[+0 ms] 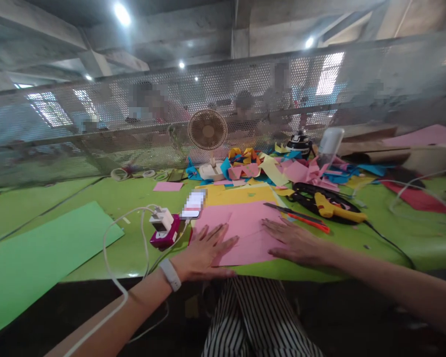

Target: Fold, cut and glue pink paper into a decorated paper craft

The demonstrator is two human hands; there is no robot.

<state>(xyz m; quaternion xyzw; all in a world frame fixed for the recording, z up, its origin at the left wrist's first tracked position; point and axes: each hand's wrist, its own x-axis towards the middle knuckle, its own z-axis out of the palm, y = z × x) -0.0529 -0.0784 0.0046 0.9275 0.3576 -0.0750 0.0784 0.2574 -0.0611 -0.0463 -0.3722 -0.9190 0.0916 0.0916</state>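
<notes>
A sheet of pink paper [245, 233] lies on the green tabletop before me, with yellow paper [241, 195] partly under its far side. My left hand [208, 250] rests flat on the sheet's left part, fingers spread. On the right part lies my right hand [295, 240], palm down with fingers stretched out. Just beyond the right hand is a cutter knife [310, 221] with an orange handle. Past the left hand lies a phone [194, 204] with a lit screen and a cable plugged in.
A magenta power block [165, 238] with a white charger stands left; its cable loops across my left forearm. Green paper [55, 255] overhangs the front edge. At right, a yellow glue gun [338, 210] sits on a black tray. Paper scraps [275, 168] heap around a fan [208, 130].
</notes>
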